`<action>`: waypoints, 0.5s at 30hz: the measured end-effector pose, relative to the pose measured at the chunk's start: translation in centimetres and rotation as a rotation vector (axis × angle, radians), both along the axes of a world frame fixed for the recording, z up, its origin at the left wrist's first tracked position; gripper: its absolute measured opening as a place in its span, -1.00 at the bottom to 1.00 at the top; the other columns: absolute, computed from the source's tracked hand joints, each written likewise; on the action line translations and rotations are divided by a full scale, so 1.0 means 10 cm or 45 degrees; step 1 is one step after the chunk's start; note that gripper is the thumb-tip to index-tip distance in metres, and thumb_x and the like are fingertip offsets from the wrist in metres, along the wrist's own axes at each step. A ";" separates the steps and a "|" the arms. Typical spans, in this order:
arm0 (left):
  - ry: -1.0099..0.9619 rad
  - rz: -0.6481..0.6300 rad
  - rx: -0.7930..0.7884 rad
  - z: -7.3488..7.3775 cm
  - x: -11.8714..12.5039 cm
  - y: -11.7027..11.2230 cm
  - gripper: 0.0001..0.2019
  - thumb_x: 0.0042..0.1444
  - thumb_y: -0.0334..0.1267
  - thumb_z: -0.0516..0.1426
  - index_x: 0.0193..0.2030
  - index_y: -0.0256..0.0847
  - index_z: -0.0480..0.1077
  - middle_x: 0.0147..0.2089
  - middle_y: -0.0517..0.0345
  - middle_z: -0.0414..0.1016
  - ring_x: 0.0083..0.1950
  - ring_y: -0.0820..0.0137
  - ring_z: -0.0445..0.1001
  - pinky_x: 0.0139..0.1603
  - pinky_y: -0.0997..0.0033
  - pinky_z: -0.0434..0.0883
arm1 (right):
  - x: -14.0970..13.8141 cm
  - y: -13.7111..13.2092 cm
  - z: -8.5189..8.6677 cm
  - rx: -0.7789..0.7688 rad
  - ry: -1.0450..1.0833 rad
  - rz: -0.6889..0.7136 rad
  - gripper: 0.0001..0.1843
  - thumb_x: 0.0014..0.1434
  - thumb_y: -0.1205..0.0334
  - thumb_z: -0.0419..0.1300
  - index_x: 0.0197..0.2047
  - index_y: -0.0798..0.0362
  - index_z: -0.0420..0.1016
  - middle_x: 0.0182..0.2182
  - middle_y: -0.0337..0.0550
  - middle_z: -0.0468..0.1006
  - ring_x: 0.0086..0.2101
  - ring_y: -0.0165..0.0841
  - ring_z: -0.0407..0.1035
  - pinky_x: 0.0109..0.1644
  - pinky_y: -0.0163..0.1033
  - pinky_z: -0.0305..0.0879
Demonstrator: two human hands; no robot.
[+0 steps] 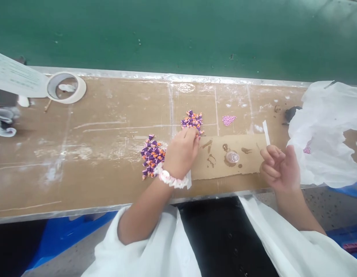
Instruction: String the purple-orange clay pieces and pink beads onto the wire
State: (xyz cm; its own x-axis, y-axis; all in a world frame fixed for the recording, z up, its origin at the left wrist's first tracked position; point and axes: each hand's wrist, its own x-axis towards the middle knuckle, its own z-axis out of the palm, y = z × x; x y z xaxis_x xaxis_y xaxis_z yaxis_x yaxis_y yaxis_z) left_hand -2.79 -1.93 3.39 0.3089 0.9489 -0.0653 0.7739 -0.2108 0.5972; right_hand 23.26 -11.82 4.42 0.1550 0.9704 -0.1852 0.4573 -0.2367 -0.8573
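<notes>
My left hand (pixel 182 152), a frilly white band at its wrist, reaches to the near edge of a pile of small purple and orange figures (pixel 192 120). Its fingertips are pinched together, and what they hold is hidden. A second pile of the same figures (pixel 152 156) lies just left of that wrist. My right hand (pixel 280 167) hovers by the right end of a cardboard strip (pixel 201 169), fingers curled in; anything in them is too small to name. On the strip sits a small clear dish (pixel 232 157) among dark wet stains. A little heap of pink pieces (pixel 229 120) lies beyond the strip.
White tape (pixel 266 132) fastens the strip's right end. Crumpled white sheeting (pixel 328 127) with some pink pieces covers the table's right side, beside a dark object (pixel 292 113). A masking tape roll (pixel 79 90) and a printed paper (pixel 19 75) lie far left.
</notes>
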 end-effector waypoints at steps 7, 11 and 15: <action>0.578 -0.096 0.213 -0.06 0.09 0.44 -0.68 0.25 -0.48 -0.16 -0.08 -0.25 0.38 -0.09 -0.17 0.46 -0.07 0.12 0.40 -0.33 0.26 0.31 | -0.02 -0.12 -0.34 0.088 -0.580 0.259 -0.51 0.12 -0.24 0.16 -0.51 0.00 0.20 -0.57 -0.27 0.28 -0.63 -0.47 0.05 -0.55 -0.26 -0.25; 0.575 -0.147 0.167 -0.11 0.12 0.56 -0.69 0.25 -0.46 -0.14 -0.08 -0.24 0.39 -0.07 -0.16 0.46 -0.02 0.12 0.40 -0.28 0.27 0.34 | 0.17 -0.18 -0.37 0.171 -0.719 0.295 -0.54 0.23 -0.12 0.09 -0.56 0.01 0.22 -0.60 -0.26 0.31 -0.63 -0.45 0.12 -0.55 -0.25 -0.18; 0.460 -0.150 0.055 -0.12 0.10 0.60 -0.71 0.26 -0.39 -0.08 0.05 -0.28 0.34 -0.03 -0.15 0.46 0.04 0.14 0.41 -0.14 0.27 0.38 | 0.39 -0.24 -0.34 0.371 -0.755 0.184 -0.63 0.33 0.01 -0.05 -0.45 -0.02 0.27 -0.52 -0.21 0.43 -0.51 -0.37 0.34 -0.44 -0.27 0.18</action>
